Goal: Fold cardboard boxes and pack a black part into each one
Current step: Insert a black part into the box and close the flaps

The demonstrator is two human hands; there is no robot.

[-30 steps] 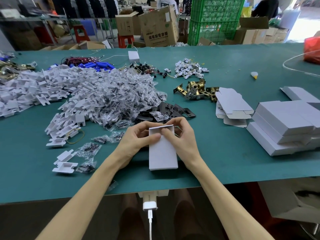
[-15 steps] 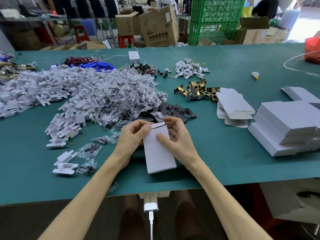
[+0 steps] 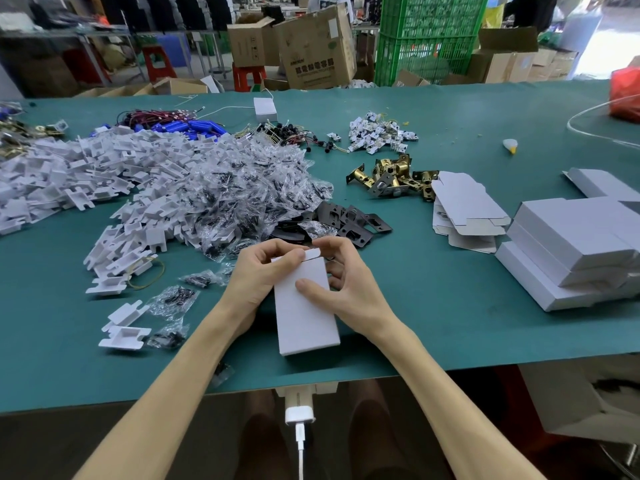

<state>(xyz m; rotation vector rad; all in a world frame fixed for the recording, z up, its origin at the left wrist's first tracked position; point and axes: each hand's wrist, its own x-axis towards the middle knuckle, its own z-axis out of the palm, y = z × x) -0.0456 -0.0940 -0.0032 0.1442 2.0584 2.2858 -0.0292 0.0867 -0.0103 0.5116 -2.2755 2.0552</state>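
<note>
Compared with a second ago, the white cardboard box [image 3: 304,306] has turned from square-on to slanted, its near end swung toward the lower right and closer to the edge of the green table [image 3: 433,306]. The right hand's thumb [image 3: 308,285] has also left the top edge and now lies flat on the box's upper face.

The box is plain and carries no print. A brown carton [image 3: 315,46] at the top centre of the frame bears dark printed characters, too blurred to read.

The box sits low in the centre of the frame, between the two hands. The left hand [image 3: 259,282] grips its upper left corner, with curled fingers pressing on the end flap [image 3: 313,253]. The right hand [image 3: 349,289] holds its right edge, with the fingers curled behind and above the flap.

Just beyond the hands lie the black metal plates [image 3: 353,223], beside a heap of small clear bags [image 3: 249,192]. Flat box blanks [image 3: 464,209] and a stack of folded boxes [image 3: 571,244] lie to the right.
</note>
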